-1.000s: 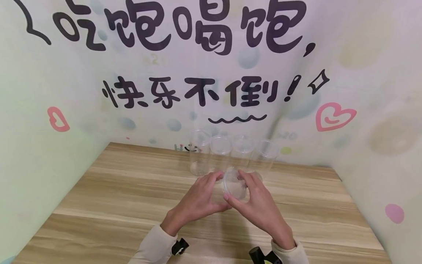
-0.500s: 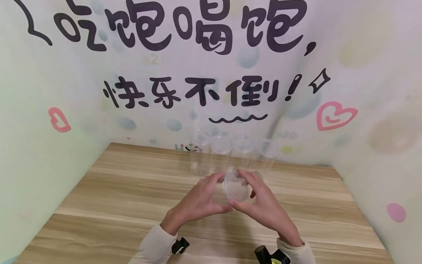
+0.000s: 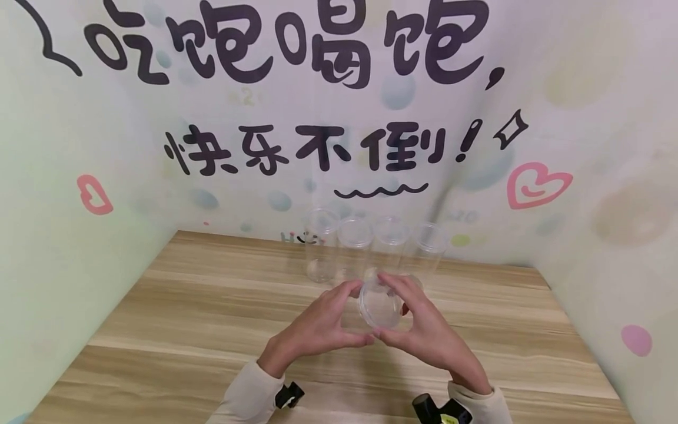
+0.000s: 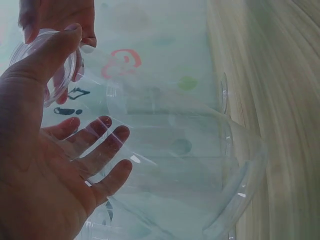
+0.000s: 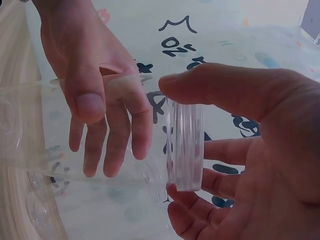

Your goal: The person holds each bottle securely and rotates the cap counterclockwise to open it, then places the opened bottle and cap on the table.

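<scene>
In the head view, my left hand [image 3: 316,323] grips a clear plastic jar [image 3: 352,315], thumb on the near side and fingers on the far side. The left wrist view shows the jar's long transparent body [image 4: 200,165] tilted, its closed end toward the table. My right hand [image 3: 424,327] pinches a clear round lid [image 3: 380,305] by its rim, beside the jar's mouth. From the right wrist, the lid [image 5: 185,145] appears edge-on between thumb and fingers, close to the mouth; the transparent plastic hides whether they touch.
Several clear lidded jars [image 3: 356,235] stand upright in a row at the back of the wood-grain table [image 3: 212,306], just behind my hands. A printed wall sheet [image 3: 275,200] rises behind the table, with side walls left and right.
My right hand has moved slightly to the right with the lid, and the lid faces the head camera a little more. The left hand and its jar stay almost still.
</scene>
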The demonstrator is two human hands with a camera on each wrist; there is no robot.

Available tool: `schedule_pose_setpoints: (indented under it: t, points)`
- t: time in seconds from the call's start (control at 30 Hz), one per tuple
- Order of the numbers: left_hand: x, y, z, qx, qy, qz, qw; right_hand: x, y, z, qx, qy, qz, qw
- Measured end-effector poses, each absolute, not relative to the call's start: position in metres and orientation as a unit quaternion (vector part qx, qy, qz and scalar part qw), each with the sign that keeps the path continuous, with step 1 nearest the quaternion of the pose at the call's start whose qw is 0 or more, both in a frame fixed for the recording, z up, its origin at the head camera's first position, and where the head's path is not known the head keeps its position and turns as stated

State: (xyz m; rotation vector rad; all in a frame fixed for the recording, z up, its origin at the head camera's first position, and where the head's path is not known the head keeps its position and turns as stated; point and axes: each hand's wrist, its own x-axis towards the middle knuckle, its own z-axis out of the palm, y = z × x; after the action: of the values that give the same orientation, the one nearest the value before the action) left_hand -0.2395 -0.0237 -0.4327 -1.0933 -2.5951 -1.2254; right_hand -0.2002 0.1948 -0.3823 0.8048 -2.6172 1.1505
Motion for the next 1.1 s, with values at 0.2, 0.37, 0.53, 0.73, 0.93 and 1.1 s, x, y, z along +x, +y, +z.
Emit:
schedule_pose_setpoints:
  t: [0.2, 0.37, 0.53, 0.73, 0.93, 1.1]
  points:
    - [-0.239, -0.025, -0.432, -0.352, -0.845, -0.400, 0.039, -0.202, 0.195, -0.383, 0.297, -0.871, 0.386, 0.072]
    - [-0.239, -0.026, -0.432, -0.332, -0.852, -0.400, 0.057, -0.203, 0.191, -0.383, 0.267, -0.871, 0.408, 0.063]
    - [-0.240, -0.025, -0.433, -0.311, -0.865, -0.375, 0.115, -0.206, 0.186, -0.385, 0.201, -0.873, 0.438, 0.077]
    - [-0.239, -0.021, -0.435, -0.301, -0.874, -0.343, 0.167, -0.204, 0.182, -0.388, 0.168, -0.898, 0.394, 0.104]
    - [-0.239, -0.016, -0.437, -0.305, -0.877, -0.343, 0.144, -0.198, 0.174, -0.388, 0.113, -0.929, 0.334, 0.107]
    - [-0.239, -0.014, -0.439, -0.313, -0.880, -0.330, 0.134, -0.199, 0.170, -0.390, 0.076, -0.941, 0.315, 0.100]
